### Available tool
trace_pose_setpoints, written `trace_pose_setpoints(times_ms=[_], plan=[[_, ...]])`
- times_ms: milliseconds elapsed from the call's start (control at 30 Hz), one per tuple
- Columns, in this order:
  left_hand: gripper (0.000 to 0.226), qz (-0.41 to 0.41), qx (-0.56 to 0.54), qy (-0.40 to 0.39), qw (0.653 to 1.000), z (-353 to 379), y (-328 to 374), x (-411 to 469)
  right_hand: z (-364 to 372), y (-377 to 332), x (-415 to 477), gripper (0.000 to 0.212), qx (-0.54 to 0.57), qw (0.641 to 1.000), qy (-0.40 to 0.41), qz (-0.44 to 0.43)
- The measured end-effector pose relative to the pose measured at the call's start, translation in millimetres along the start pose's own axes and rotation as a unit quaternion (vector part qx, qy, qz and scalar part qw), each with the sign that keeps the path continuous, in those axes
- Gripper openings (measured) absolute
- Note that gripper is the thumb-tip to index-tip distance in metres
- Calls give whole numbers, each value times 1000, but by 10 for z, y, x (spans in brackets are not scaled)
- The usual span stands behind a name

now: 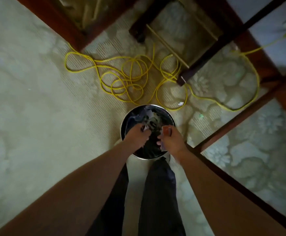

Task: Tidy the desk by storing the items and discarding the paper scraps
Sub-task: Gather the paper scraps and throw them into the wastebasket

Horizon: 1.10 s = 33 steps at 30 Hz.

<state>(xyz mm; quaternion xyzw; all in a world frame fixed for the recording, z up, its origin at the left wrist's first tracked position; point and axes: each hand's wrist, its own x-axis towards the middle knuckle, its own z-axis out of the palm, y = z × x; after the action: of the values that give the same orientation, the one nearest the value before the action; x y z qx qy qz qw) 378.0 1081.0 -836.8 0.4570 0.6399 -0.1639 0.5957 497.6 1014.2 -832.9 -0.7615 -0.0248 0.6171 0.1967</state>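
A round waste bin with a dark liner is seen from straight above, set on the patterned carpet just below the middle of the view, right at the foot of the dark trouser legs. Both hands are held over its mouth. The left hand, at 9 o'clock over the bin, is curled, and small paper scraps are pinched at its fingertips above the liner. The right hand, at 3 o'clock over the bin, is closed round a reddish-brown item. A pale edge is glimpsed under its thumb side, but what that is cannot be told through the blur. Crumpled pale and dark material is seen inside the bin toward 12 o'clock. One loose scrap lies on the carpet at 1 o'clock from the bin, just beside a loop of the yellow cable. The cable is spread in tangled coils from 10 to 2 o'clock of the bin, and one strand is passed round a dark chair leg at 1 o'clock. A glass-topped desk with a wooden frame is seen at 3 o'clock of the view, and its near corner is overlapped by the right forearm.
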Motion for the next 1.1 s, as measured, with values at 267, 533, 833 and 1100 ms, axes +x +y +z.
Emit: trace_pose_setpoints(times_ms=[267,533,833,1100], plan=[[47,-55,-94,7,994,218,-251,798,258,316,785,36,15,999,23,34],[53,-49,-13,12,999,90,-273,815,265,250,729,76,-30,999,20,-11],[44,8,37,-4,999,-161,-101,293,167,73,85,46,-118,979,111,-123],[34,122,116,-14,986,-617,466,-1187,-100,-293,-1470,39,-130,955,184,-194]])
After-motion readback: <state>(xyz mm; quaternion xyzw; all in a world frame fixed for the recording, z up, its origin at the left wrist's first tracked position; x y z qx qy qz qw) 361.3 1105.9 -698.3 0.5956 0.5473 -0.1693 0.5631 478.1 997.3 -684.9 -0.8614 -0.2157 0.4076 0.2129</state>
